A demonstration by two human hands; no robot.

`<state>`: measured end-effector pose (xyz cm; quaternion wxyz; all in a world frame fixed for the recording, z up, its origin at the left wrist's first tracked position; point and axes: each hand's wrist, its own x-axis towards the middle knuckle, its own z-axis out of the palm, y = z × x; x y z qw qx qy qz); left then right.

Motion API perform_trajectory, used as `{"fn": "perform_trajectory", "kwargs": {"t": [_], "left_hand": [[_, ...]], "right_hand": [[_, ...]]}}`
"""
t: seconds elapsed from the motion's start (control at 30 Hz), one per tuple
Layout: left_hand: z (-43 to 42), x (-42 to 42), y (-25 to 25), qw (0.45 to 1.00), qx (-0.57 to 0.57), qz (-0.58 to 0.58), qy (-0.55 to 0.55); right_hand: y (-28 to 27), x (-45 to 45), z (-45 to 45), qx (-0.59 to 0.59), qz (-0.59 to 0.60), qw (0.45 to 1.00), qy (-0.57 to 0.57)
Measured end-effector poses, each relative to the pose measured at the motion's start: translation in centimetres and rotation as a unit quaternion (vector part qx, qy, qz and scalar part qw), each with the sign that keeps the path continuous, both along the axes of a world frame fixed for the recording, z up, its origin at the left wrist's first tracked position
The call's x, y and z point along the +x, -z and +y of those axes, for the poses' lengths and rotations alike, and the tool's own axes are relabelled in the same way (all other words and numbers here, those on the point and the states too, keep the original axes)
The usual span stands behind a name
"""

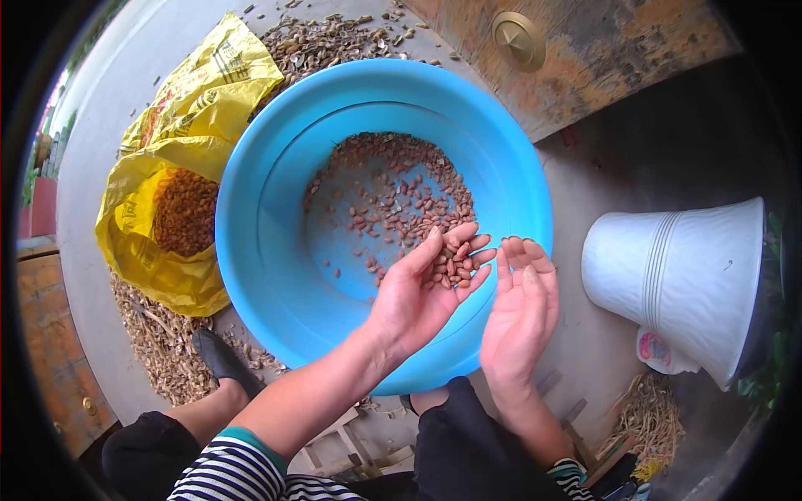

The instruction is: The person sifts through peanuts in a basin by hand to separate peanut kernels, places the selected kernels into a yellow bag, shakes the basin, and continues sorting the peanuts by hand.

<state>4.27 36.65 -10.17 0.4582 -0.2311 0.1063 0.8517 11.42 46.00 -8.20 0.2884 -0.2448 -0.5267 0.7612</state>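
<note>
Reddish-brown shelled peanuts (452, 265) lie heaped in the cupped palm of my left hand (409, 292), over the near right part of a blue plastic basin (276, 275). My right hand (520, 313) is beside it at the basin's right rim, palm turned inward, fingers stretched and slightly curved, with nothing visible in it. The two hands' fingertips are close together. More peanuts (405, 204), mixed with bits of shell, are scattered over the basin floor, thickest along its far and right side.
Left of the basin, an opened yellow bag (125, 225) holds many more peanuts (185, 213). Shell piles (322, 46) lie behind the basin and at lower left (167, 351). A white bucket (660, 280) lies on its side at right, near dried stalks (647, 417). Worn wooden furniture (601, 50) stands upper right.
</note>
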Motion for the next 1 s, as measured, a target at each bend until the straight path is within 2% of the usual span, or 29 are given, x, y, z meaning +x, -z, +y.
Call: {"fn": "perform_trajectory", "kwargs": {"t": [0.07, 0.1, 0.17, 0.2, 0.23, 0.27, 0.3, 0.33, 0.43, 0.57, 0.6, 0.63, 0.67, 0.7, 0.77, 0.8, 0.83, 0.87, 0.9, 1.0], "left_hand": [[-0.4, -0.1, -0.2, 1.000, 0.009, 0.003, 0.010], [-0.5, -0.1, -0.3, 1.000, 0.008, 0.004, 0.011], [-0.7, 0.1, -0.6, 0.997, -0.018, 0.078, 0.018], [-0.7, 0.4, -0.6, 0.996, -0.017, 0.079, 0.023], [-0.8, 0.7, -0.4, 0.972, -0.094, 0.210, 0.053], [-0.8, 1.0, -0.3, 0.923, -0.168, 0.337, 0.083], [-0.8, 1.2, -0.5, 0.902, -0.202, 0.379, 0.052], [-0.8, 1.2, -0.7, 0.901, -0.201, 0.379, 0.058], [-1.3, 0.5, -1.0, 0.916, -0.204, 0.344, -0.038], [-1.9, 0.1, 0.7, 0.910, -0.245, 0.327, -0.069], [-1.8, 0.3, 1.2, 0.933, -0.230, 0.273, -0.038], [-1.7, 0.6, 1.6, 0.952, -0.215, 0.217, -0.007], [-1.6, 0.7, 1.9, 0.952, -0.216, 0.215, -0.007], [-1.3, 0.9, 2.2, 0.972, -0.179, 0.149, 0.016], [-0.7, 1.2, 2.3, 0.989, -0.133, 0.052, 0.033], [-0.5, 1.3, 2.6, 0.989, -0.135, 0.050, 0.031], [-0.3, 1.2, 2.9, 0.995, -0.093, 0.021, 0.016], [-0.3, 1.2, 2.9, 0.999, -0.051, -0.008, -0.001], [-0.4, 1.2, 2.7, 1.000, -0.024, -0.013, -0.010], [-1.3, 1.1, 4.1, 0.997, -0.008, -0.067, -0.032]], "right_hand": [[0.2, 0.0, 0.3, -0.082, -0.038, 0.995, 0.052], [0.4, -0.1, 0.4, -0.083, -0.037, 0.994, 0.053], [1.3, -0.1, 0.8, -0.337, -0.019, 0.941, -0.005], [1.9, 0.0, 0.8, -0.336, -0.017, 0.942, 0.000], [2.7, 0.1, 0.7, -0.446, 0.038, 0.891, -0.076], [3.7, 0.3, 0.6, -0.546, 0.093, 0.819, -0.151], [5.2, 0.4, 0.7, -0.518, 0.125, 0.822, -0.201], [5.0, 0.1, 0.6, -0.519, 0.127, 0.822, -0.196], [4.4, -0.4, 0.3, -0.572, 0.026, 0.816, -0.083], [3.5, -0.6, 0.0, -0.570, 0.006, 0.821, -0.013], [3.5, -0.6, 0.0, -0.571, 0.005, 0.821, -0.013], [3.4, -0.6, 0.0, -0.551, 0.009, 0.834, -0.010], [3.4, -0.6, -0.1, -0.531, 0.013, 0.847, -0.007], [3.3, -0.6, -0.3, -0.532, 0.011, 0.847, -0.008], [3.3, -0.6, -0.6, -0.382, -0.038, 0.922, -0.043], [2.9, -0.5, -0.9, -0.384, -0.041, 0.921, -0.045], [2.5, -0.5, -1.2, -0.136, -0.087, 0.979, -0.126], [2.3, -0.5, -1.6, 0.122, -0.125, 0.964, -0.200], [2.7, -0.6, -2.1, 0.187, -0.105, 0.957, -0.197], [2.3, -0.8, -2.2, 0.228, -0.033, 0.953, -0.195]]}}
